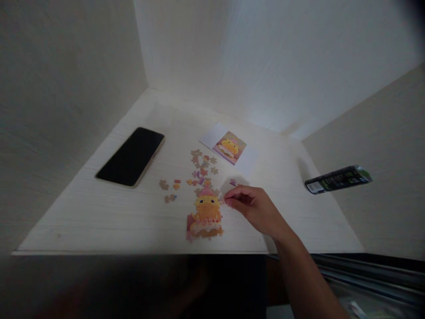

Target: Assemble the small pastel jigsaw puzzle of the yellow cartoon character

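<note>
One hand only is seen: the right hand (255,207) is stretched over the pale table (99,212), its fingertips (229,201) drawn together just beside the upper right edge of the part-built puzzle (206,216), seemingly so that a small piece can be nipped or set there; whether a piece is truly pinched cannot be told. The left hand is not shown. Loose pieces (201,166) are scattered just beyond the puzzle, within easy reach. A picture card (229,147) of the same yellow figure is laid farther back, facing the person, probably as a guide. A dark phone (131,156) is laid well to the left, and a dark can (337,179) at the far right, both apart from the pieces.
</note>
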The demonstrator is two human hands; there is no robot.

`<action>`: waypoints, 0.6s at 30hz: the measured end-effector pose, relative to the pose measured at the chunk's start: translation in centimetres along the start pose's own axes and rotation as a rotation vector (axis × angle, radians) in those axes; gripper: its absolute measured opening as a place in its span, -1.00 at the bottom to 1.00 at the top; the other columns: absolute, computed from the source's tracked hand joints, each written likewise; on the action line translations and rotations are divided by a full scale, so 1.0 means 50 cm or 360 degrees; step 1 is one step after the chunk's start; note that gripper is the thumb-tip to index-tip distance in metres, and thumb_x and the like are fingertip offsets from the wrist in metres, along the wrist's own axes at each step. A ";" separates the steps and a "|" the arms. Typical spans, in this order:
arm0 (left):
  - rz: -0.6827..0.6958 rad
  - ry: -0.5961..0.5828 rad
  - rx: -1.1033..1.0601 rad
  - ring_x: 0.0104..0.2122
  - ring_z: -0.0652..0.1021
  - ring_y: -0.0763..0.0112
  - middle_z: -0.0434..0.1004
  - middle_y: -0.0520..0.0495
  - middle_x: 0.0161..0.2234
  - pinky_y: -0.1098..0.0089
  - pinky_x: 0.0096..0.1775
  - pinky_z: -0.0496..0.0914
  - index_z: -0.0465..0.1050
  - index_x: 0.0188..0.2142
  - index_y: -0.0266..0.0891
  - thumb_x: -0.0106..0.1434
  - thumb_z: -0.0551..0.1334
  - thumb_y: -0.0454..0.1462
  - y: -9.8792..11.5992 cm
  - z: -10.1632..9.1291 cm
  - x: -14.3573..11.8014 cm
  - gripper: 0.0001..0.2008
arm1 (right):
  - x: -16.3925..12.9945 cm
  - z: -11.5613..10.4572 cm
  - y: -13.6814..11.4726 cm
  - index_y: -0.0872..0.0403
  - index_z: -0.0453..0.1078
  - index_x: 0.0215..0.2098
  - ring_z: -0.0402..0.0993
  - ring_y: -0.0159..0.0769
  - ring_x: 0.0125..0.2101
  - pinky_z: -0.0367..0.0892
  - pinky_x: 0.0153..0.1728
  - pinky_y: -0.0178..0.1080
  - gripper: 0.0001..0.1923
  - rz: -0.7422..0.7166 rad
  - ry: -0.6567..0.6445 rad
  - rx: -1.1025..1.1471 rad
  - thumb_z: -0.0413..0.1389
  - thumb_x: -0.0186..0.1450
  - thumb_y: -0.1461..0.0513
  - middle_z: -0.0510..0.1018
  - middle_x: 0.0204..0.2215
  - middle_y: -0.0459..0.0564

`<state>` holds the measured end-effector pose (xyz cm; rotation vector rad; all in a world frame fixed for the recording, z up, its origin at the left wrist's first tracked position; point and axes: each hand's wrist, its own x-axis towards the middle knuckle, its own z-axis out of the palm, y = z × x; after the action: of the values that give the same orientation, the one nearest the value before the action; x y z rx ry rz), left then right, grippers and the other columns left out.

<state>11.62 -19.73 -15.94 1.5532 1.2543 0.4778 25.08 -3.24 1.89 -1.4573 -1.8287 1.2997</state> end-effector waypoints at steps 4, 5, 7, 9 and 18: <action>0.0085 -0.0210 0.0101 -0.27 0.55 0.35 0.56 0.01 -0.29 0.34 -0.20 0.44 0.49 -0.27 -0.17 0.23 0.25 -0.34 0.028 -0.049 -0.059 -0.92 | -0.013 0.006 -0.002 0.06 0.54 -0.30 0.49 -0.35 -0.36 0.36 -0.31 -0.28 -0.90 -0.0033 -0.0063 -0.0010 0.20 0.22 0.23 0.61 -0.37 -0.06; 0.0249 -0.0265 0.0143 -0.28 0.56 0.38 0.57 0.04 -0.29 0.40 -0.23 0.43 0.49 -0.25 -0.14 0.19 0.28 -0.36 0.046 -0.074 -0.078 -0.86 | -0.018 0.009 -0.002 0.05 0.54 -0.30 0.49 -0.35 -0.37 0.36 -0.32 -0.28 -0.90 -0.0038 -0.0073 -0.0028 0.19 0.22 0.24 0.61 -0.37 -0.06; 0.0659 -0.0257 0.0233 -0.39 0.55 0.46 0.57 0.07 -0.35 0.50 -0.36 0.39 0.49 -0.29 -0.14 0.18 0.26 -0.39 0.093 -0.136 -0.110 -0.87 | -0.024 0.014 -0.002 0.05 0.55 -0.31 0.49 -0.35 -0.38 0.36 -0.33 -0.28 -0.90 -0.0049 -0.0077 -0.0075 0.18 0.22 0.24 0.61 -0.39 -0.06; 0.0825 0.0116 0.0387 -0.40 0.52 0.46 0.56 0.04 -0.36 0.46 -0.35 0.39 0.49 -0.25 -0.13 0.25 0.19 -0.40 0.144 -0.203 -0.124 -0.84 | -0.026 0.017 -0.002 0.06 0.55 -0.32 0.48 -0.35 -0.40 0.35 -0.35 -0.29 -0.90 -0.0073 -0.0060 -0.0133 0.18 0.22 0.25 0.61 -0.40 -0.06; 0.0831 0.0698 0.1200 0.16 0.36 0.05 0.38 -0.17 0.17 -0.04 0.18 0.23 0.41 0.06 -0.19 0.32 0.18 -0.19 0.217 -0.325 -0.030 -0.67 | -0.026 0.019 -0.013 0.06 0.56 -0.36 0.42 -0.37 -0.47 0.28 -0.42 -0.32 -0.85 -0.0274 0.0023 -0.0575 0.12 0.22 0.31 0.58 -0.46 -0.07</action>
<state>3.17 -12.66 0.27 2.5473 1.4400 0.7590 24.42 -4.81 2.26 -1.4363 -2.2090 0.9067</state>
